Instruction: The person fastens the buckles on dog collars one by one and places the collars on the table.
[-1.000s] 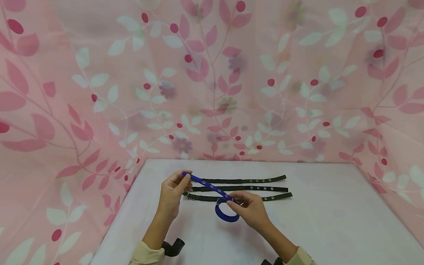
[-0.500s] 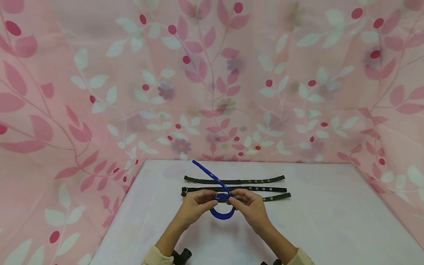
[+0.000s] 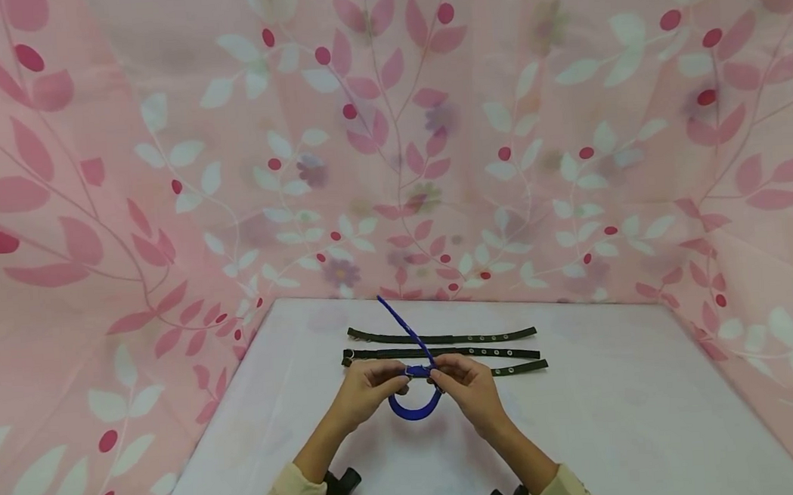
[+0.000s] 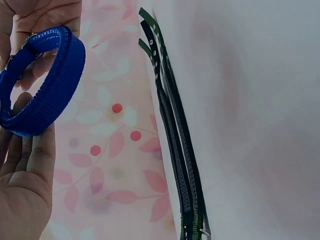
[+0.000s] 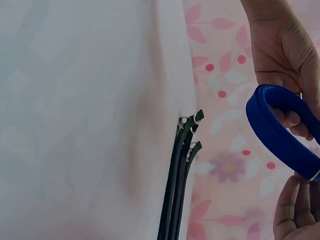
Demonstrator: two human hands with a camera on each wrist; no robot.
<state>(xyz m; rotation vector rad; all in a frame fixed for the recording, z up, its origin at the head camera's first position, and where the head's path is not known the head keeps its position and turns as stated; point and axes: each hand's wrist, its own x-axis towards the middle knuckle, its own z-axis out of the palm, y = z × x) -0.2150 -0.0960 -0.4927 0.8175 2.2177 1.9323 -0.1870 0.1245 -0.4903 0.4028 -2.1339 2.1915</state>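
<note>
A blue webbing collar [image 3: 415, 414], its lower part bent into a loop, is held above the table between both hands. My left hand [image 3: 371, 389] pinches it at the left of the metal buckle [image 3: 411, 371]. On the right of the buckle, the fingers of my right hand [image 3: 469, 387] grip the strap. The collar's free tail [image 3: 401, 321] points up and to the left, held by neither hand. In the left wrist view the loop [image 4: 62, 90] hangs between both palms. Fingers partly cover the buckle, so how the strap passes through it cannot be told.
Three dark green collars with eyelets lie roughly parallel behind the hands: a far one [image 3: 436, 340], a middle one [image 3: 501, 352] and a near one [image 3: 520, 368] partly hidden by the hands. Pink floral cloth [image 3: 391, 164] surrounds the white table [image 3: 618, 416].
My left hand has let go of the strap's tip and moved down and right to the buckle. The tail now stands free. My right hand has stayed almost in place.
</note>
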